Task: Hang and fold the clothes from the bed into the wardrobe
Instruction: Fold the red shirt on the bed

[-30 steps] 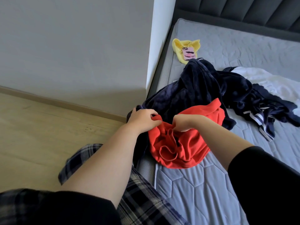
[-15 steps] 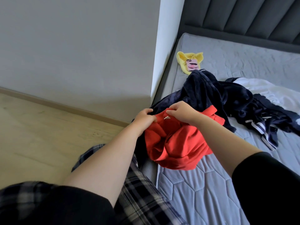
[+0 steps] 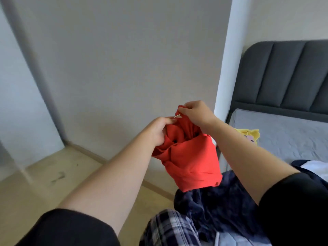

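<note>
- The red garment [image 3: 190, 160] hangs bunched in the air near the middle of the view, above the dark navy clothes [image 3: 218, 208] on the near edge of the bed [image 3: 284, 137].
- It looks light and soft, a limp cloth that sags and twists under its own weight. It will not keep a shape, so it is best taken by a firm edge such as the collar or shoulder seams and shaken open.
- The left hand [image 3: 158, 130] grips a gathered fold at the upper left of the cloth, fingers curled round it.
- The right hand [image 3: 195, 112] pinches the top edge slightly higher and farther, beside a small pale tag; thumb and fingertips are closed on the cloth.
- Both forearms reach forward, wrists close together, black sleeves at the near edge.
- A yellow item [image 3: 250, 135] lies farther right on the mattress, and white cloth [image 3: 317, 167] shows at the right edge.
- The wardrobe is not in view.
</note>
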Action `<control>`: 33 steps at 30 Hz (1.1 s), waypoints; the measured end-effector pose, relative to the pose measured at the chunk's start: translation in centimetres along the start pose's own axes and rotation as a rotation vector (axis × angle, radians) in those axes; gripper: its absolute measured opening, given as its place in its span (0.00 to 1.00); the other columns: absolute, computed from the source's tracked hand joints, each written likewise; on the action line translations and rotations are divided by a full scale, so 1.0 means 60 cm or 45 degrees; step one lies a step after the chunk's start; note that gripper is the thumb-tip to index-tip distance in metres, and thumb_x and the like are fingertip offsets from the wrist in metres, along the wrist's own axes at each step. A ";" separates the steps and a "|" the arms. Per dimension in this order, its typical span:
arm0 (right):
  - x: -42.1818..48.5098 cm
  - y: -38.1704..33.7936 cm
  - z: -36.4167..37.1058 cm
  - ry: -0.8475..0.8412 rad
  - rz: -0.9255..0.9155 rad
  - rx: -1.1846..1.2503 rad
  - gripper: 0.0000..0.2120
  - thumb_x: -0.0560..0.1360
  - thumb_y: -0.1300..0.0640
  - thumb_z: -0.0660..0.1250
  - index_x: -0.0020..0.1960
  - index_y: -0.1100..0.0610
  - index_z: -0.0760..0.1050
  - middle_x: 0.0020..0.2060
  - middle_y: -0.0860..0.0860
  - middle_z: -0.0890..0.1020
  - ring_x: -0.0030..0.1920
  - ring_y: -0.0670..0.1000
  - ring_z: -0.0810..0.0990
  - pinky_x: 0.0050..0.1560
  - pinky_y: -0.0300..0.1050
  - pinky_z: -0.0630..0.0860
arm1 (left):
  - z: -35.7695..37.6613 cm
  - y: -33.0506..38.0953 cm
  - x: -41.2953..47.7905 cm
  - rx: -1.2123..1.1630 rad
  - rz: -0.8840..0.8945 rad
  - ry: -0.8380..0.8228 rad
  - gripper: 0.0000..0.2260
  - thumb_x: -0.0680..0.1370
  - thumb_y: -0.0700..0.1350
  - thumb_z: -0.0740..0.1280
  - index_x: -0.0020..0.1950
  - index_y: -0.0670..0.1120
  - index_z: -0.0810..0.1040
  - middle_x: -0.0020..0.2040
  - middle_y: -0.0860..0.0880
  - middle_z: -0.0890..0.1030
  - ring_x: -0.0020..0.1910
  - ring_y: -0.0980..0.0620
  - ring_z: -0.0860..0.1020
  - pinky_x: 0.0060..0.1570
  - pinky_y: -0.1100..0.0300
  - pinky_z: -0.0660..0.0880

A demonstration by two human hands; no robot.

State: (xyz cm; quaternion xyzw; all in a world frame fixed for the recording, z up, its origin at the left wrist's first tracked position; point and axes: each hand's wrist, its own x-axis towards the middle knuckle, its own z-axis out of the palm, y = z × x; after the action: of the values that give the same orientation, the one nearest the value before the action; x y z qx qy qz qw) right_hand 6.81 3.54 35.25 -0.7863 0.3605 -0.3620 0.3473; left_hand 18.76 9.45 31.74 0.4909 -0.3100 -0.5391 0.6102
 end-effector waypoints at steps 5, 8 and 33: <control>0.071 -0.177 0.021 0.053 -0.236 0.210 0.12 0.77 0.57 0.66 0.43 0.66 0.79 0.35 0.56 0.76 0.34 0.48 0.71 0.33 0.38 0.67 | -0.048 0.186 -0.051 0.001 0.257 0.028 0.12 0.80 0.38 0.56 0.46 0.43 0.79 0.38 0.45 0.84 0.37 0.48 0.83 0.43 0.54 0.78; 0.095 -0.246 0.029 -0.239 -0.323 0.238 0.12 0.76 0.52 0.68 0.46 0.62 0.80 0.38 0.55 0.81 0.37 0.49 0.77 0.43 0.42 0.75 | -0.097 0.279 -0.096 0.084 0.330 0.101 0.09 0.80 0.38 0.58 0.46 0.44 0.78 0.35 0.47 0.83 0.34 0.50 0.83 0.39 0.56 0.79; 0.117 -0.237 0.160 -0.048 -0.389 -1.366 0.14 0.72 0.62 0.61 0.57 0.59 0.76 0.56 0.58 0.80 0.56 0.61 0.79 0.45 0.48 0.74 | -0.294 0.322 -0.198 2.321 0.038 1.076 0.06 0.71 0.38 0.61 0.35 0.42 0.75 0.25 0.49 0.75 0.28 0.46 0.78 0.30 0.61 0.73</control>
State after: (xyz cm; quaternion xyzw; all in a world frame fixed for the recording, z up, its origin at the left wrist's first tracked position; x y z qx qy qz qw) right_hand 22.53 7.60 44.18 -0.9026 0.3700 -0.1596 -0.1517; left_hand 38.88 24.35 45.82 0.9180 -0.3685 0.1300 0.0681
